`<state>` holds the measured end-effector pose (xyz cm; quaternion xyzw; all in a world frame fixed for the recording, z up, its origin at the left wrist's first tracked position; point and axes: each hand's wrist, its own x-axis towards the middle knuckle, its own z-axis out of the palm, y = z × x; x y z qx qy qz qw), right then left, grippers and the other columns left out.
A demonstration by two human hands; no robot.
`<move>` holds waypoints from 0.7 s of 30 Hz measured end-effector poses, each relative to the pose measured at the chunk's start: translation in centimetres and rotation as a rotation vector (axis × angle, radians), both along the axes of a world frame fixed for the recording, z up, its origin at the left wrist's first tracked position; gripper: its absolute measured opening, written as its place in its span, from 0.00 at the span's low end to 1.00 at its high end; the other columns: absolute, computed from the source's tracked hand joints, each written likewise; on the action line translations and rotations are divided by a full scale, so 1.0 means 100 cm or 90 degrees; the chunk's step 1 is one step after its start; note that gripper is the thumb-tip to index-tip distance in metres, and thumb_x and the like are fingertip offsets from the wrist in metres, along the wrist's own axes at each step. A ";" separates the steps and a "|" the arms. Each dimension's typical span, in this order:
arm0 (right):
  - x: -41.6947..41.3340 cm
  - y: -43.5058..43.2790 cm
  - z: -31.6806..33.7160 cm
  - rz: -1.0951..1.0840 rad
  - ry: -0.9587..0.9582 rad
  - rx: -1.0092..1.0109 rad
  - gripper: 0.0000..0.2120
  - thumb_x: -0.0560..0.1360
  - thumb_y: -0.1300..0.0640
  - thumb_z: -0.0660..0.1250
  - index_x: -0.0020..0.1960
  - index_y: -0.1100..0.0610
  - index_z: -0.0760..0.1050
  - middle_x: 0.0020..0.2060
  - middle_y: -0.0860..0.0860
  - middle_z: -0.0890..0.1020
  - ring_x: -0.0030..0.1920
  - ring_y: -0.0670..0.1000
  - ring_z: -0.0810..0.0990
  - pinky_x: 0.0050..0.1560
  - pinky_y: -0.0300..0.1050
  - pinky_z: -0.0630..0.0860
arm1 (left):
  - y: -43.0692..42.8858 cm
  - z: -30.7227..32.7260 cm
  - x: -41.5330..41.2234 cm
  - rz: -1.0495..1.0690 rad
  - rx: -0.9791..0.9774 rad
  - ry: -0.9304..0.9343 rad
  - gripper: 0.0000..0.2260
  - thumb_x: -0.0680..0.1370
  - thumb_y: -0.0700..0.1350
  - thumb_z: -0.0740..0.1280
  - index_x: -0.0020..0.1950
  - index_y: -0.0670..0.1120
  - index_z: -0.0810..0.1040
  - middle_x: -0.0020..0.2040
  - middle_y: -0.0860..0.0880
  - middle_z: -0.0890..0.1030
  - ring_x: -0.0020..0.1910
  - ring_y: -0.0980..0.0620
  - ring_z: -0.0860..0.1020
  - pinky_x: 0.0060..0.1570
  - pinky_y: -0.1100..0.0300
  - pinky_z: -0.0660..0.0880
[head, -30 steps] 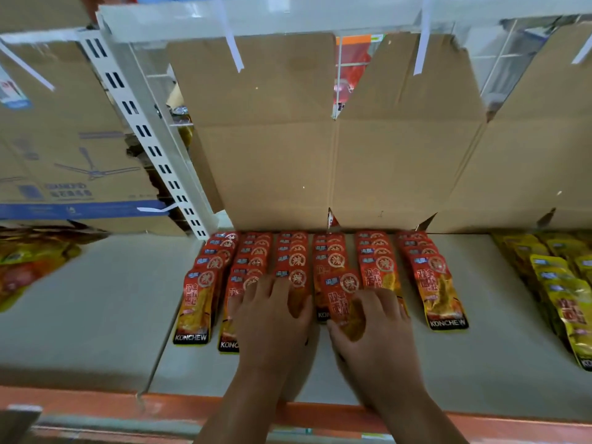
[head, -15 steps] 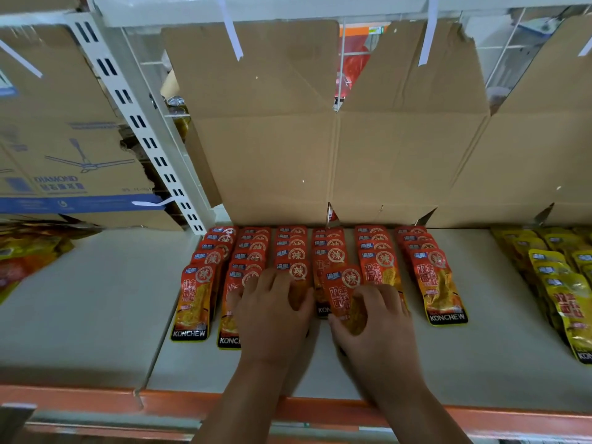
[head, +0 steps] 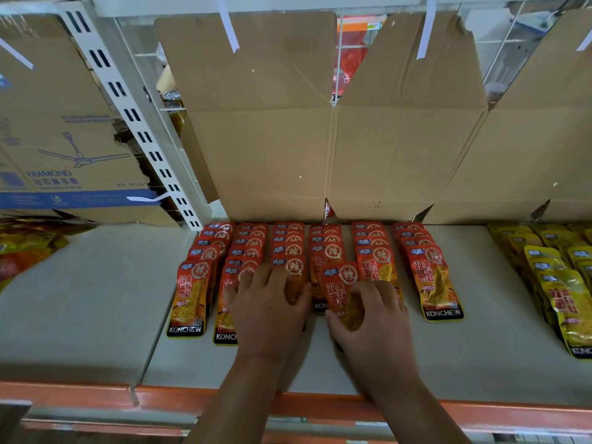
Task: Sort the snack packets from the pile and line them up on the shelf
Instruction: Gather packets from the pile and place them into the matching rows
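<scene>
Partly beneath right hand (head: pixel 376 330): packet (head: pixel 339 283) (tilted)

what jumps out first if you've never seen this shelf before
Six neat rows of red snack packets fill the middle of the shelf, in front of tall cardboard boxes. The left hand presses on one row while the right hand pinches a loose packet. Yellow packets lie far right.
</scene>
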<state>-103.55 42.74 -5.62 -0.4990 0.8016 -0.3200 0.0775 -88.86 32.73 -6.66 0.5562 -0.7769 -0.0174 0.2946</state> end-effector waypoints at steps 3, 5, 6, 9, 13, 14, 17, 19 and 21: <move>0.000 0.000 0.000 -0.002 0.004 -0.013 0.27 0.69 0.32 0.64 0.61 0.46 0.71 0.58 0.46 0.73 0.58 0.53 0.74 0.57 0.54 0.77 | 0.000 0.000 0.000 0.000 0.000 -0.001 0.16 0.75 0.63 0.68 0.46 0.51 0.79 0.49 0.52 0.81 0.50 0.47 0.77 0.51 0.49 0.68; 0.000 0.000 0.000 -0.003 0.004 -0.008 0.27 0.69 0.32 0.63 0.61 0.46 0.71 0.58 0.46 0.73 0.58 0.52 0.74 0.57 0.55 0.77 | 0.000 0.000 0.001 0.000 0.001 -0.005 0.16 0.75 0.64 0.68 0.46 0.51 0.79 0.49 0.51 0.81 0.50 0.47 0.77 0.51 0.49 0.69; 0.000 0.000 0.000 -0.003 0.003 -0.004 0.27 0.69 0.32 0.63 0.61 0.46 0.71 0.58 0.46 0.73 0.58 0.52 0.74 0.57 0.55 0.77 | 0.000 0.000 0.001 0.002 0.002 -0.008 0.16 0.75 0.64 0.67 0.47 0.51 0.80 0.50 0.51 0.81 0.50 0.46 0.77 0.51 0.49 0.69; 0.001 0.000 0.000 -0.002 0.001 -0.006 0.26 0.69 0.32 0.64 0.61 0.46 0.71 0.58 0.46 0.73 0.57 0.52 0.74 0.57 0.54 0.77 | -0.001 0.000 0.000 0.004 0.006 -0.019 0.17 0.75 0.64 0.67 0.48 0.50 0.80 0.50 0.51 0.81 0.50 0.46 0.77 0.51 0.48 0.70; 0.001 0.001 0.002 -0.002 0.000 0.003 0.26 0.70 0.33 0.66 0.62 0.45 0.70 0.59 0.46 0.73 0.58 0.52 0.74 0.58 0.53 0.77 | -0.001 -0.001 0.001 0.005 0.008 -0.026 0.17 0.74 0.63 0.70 0.48 0.50 0.81 0.51 0.50 0.82 0.51 0.45 0.78 0.52 0.47 0.70; 0.001 0.001 0.002 -0.002 -0.001 0.004 0.27 0.70 0.33 0.65 0.62 0.45 0.70 0.59 0.46 0.73 0.59 0.52 0.74 0.58 0.54 0.77 | 0.000 -0.001 0.001 0.004 0.009 -0.024 0.16 0.74 0.63 0.70 0.48 0.50 0.81 0.51 0.50 0.82 0.51 0.45 0.78 0.52 0.47 0.70; 0.001 0.001 0.004 -0.001 -0.001 0.009 0.28 0.69 0.31 0.62 0.63 0.45 0.70 0.59 0.46 0.73 0.59 0.51 0.74 0.58 0.53 0.76 | 0.002 0.003 0.001 -0.011 -0.011 0.007 0.16 0.75 0.63 0.68 0.47 0.50 0.81 0.50 0.50 0.82 0.50 0.45 0.78 0.52 0.48 0.69; 0.001 0.001 0.005 -0.005 0.002 0.008 0.28 0.69 0.31 0.61 0.63 0.46 0.70 0.59 0.46 0.73 0.59 0.51 0.74 0.58 0.53 0.77 | 0.005 0.011 0.004 -0.036 -0.037 0.043 0.15 0.75 0.62 0.68 0.47 0.51 0.81 0.50 0.51 0.81 0.50 0.47 0.78 0.52 0.49 0.69; 0.001 0.001 0.006 -0.011 0.008 0.000 0.27 0.69 0.33 0.66 0.63 0.47 0.71 0.58 0.46 0.73 0.58 0.52 0.75 0.57 0.53 0.76 | 0.008 0.021 0.016 -0.071 -0.070 0.068 0.13 0.75 0.59 0.68 0.46 0.51 0.82 0.49 0.52 0.81 0.50 0.48 0.78 0.51 0.49 0.69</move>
